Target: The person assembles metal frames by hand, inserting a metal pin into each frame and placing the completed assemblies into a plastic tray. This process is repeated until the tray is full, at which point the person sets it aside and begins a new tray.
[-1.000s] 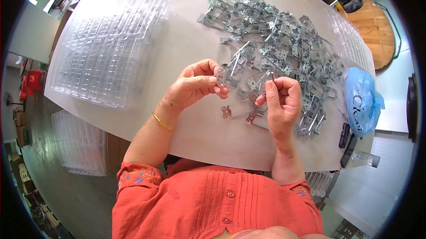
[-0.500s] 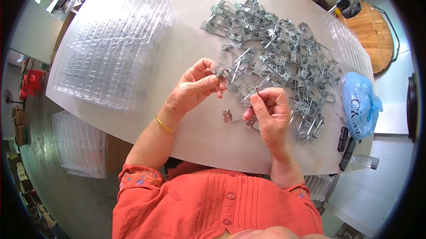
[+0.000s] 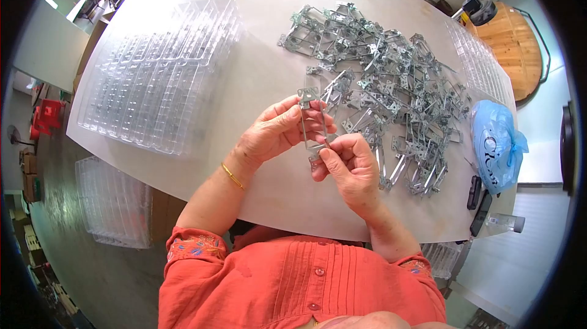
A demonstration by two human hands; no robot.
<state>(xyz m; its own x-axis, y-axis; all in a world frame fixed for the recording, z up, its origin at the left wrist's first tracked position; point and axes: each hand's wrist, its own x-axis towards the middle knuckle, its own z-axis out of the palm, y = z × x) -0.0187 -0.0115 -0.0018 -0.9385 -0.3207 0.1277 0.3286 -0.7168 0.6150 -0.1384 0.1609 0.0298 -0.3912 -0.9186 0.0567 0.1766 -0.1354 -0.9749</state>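
Note:
Both hands hold one metal rod bracket (image 3: 308,94), a slim frame with flat end plates joined by thin rods. My left hand (image 3: 276,131) grips its far part, thumb and fingers closed on a rod just below the upper plate. Near the lower plate, my right hand (image 3: 350,169) pinches the frame; its fingertips partly hide that end. Just beyond the hands lies a tangled heap of similar metal brackets (image 3: 391,78), spread across the table.
Stacked clear plastic trays (image 3: 159,78) lie on the left of the white table (image 3: 263,29). At the right edge are a blue plastic bag (image 3: 494,145), a clear bottle (image 3: 502,223) and dark objects (image 3: 480,213). More clear trays (image 3: 116,203) sit below the table's left side.
The held bracket has come nearer my body and turned more upright. My right hand has moved left and slightly down, closer to my left hand.

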